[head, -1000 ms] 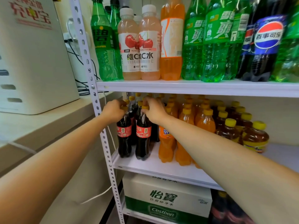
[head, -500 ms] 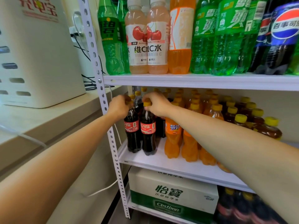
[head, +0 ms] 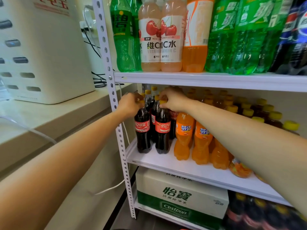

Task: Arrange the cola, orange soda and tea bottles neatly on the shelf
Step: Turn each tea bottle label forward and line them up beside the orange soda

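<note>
Head view: left hand and right hand each pinch a cap of the front cola bottles at the left front corner of the shelf; advise sliding both upright, labels forward.

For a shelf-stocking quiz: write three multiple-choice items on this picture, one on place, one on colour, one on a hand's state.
1. The cola bottles stand on the middle shelf at: A right end, B left end, C centre.
2. Their caps are: A red, B white, C yellow.
3. The right hand: A grips a cola cap, B hangs idle, C holds a box.
Key: B, they stand beside the upright post; C, yellow tops show; A, fingers curl round the cap.
</note>
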